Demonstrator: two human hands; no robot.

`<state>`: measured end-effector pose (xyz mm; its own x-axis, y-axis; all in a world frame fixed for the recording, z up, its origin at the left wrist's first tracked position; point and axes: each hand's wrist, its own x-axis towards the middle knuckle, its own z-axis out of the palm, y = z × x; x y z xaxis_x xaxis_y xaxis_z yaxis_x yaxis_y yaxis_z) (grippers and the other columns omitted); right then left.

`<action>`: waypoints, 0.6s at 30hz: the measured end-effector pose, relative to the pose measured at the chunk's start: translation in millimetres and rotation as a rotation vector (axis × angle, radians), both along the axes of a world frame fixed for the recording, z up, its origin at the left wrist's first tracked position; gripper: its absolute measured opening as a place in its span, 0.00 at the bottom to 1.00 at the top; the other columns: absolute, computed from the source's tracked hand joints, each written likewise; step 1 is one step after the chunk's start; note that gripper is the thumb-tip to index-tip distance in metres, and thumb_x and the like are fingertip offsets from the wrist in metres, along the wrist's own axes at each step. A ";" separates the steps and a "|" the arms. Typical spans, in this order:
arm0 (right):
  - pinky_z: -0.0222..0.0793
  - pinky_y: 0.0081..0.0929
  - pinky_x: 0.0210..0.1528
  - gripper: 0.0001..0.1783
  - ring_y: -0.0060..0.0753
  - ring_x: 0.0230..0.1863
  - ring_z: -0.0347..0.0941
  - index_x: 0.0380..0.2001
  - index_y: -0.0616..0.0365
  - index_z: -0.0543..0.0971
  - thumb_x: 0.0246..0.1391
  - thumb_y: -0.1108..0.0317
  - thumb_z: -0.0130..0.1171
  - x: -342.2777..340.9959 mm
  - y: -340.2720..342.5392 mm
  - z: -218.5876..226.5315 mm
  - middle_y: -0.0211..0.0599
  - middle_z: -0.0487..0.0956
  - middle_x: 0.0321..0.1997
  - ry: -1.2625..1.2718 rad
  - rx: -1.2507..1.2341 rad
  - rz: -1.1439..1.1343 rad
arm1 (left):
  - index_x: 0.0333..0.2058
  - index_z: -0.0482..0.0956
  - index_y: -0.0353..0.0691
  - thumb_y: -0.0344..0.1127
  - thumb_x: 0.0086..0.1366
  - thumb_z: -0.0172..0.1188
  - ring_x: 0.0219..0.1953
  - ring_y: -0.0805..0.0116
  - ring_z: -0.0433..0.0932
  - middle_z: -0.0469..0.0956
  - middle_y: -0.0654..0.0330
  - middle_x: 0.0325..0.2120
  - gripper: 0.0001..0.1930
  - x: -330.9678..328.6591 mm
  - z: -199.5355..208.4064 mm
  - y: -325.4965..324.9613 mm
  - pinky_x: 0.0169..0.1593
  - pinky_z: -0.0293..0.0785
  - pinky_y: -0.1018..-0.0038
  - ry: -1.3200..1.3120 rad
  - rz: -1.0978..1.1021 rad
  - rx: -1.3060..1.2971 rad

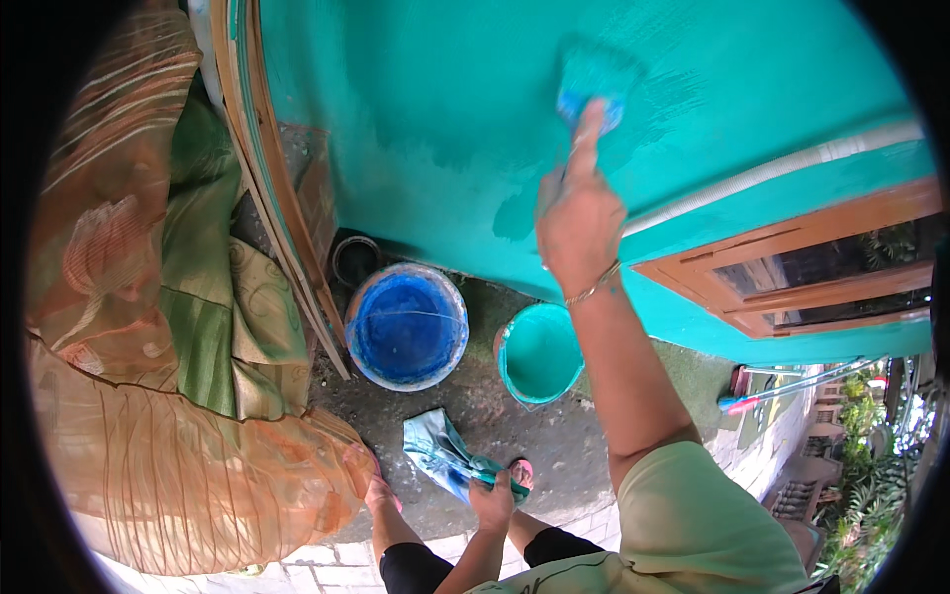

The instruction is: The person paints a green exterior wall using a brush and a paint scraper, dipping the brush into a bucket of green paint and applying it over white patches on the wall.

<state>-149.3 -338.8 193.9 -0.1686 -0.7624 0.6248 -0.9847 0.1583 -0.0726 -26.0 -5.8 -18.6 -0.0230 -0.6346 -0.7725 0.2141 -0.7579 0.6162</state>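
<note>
My right hand (582, 216) is raised against the teal wall, closed around the handle of a paintbrush (594, 81), with the index finger stretched along it. The brush's wide, teal-coated bristles press on the wall (445, 119), where wet streaks show beside them. Most of the handle is hidden by my fingers. Low in front of me, my left hand (492, 498) grips a paint-stained rag (435, 445) that hangs down in folds. Below the brush, a pail of teal paint (540, 353) stands on the floor.
Left of the paint pail stands a blue-stained bucket (407, 327), with a small dark pot (356, 261) behind it. Orange and green curtains (178, 445) hang at the left by a wooden door frame (287, 198). At right are a white pipe (772, 170) and a brown-framed window (792, 262).
</note>
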 end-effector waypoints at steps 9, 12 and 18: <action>0.73 0.45 0.36 0.36 0.54 0.31 0.77 0.65 0.63 0.58 0.51 0.71 0.53 -20.3 83.7 -118.0 0.63 0.78 0.33 -0.425 0.770 -0.035 | 0.33 0.73 0.31 0.37 0.54 0.61 0.31 0.64 0.76 0.77 0.55 0.28 0.14 -0.4 -11.6 16.8 0.39 0.71 0.69 -0.095 0.008 -0.042; 0.73 0.35 0.36 0.33 0.47 0.32 0.78 0.62 0.66 0.63 0.51 0.71 0.52 -49.2 61.0 -76.7 0.65 0.76 0.38 -0.528 0.362 0.213 | 0.32 0.73 0.31 0.38 0.55 0.62 0.31 0.64 0.76 0.77 0.55 0.27 0.15 -5.3 -14.7 17.8 0.39 0.71 0.69 -0.097 -0.018 -0.045; 0.63 0.10 0.24 0.32 0.08 0.22 0.61 0.64 0.57 0.64 0.54 0.82 0.47 -22.7 81.6 16.7 0.28 0.76 0.52 -0.619 -0.131 0.217 | 0.33 0.73 0.31 0.40 0.55 0.64 0.30 0.64 0.76 0.77 0.56 0.26 0.17 -0.7 -10.9 13.4 0.39 0.71 0.70 -0.062 0.038 -0.021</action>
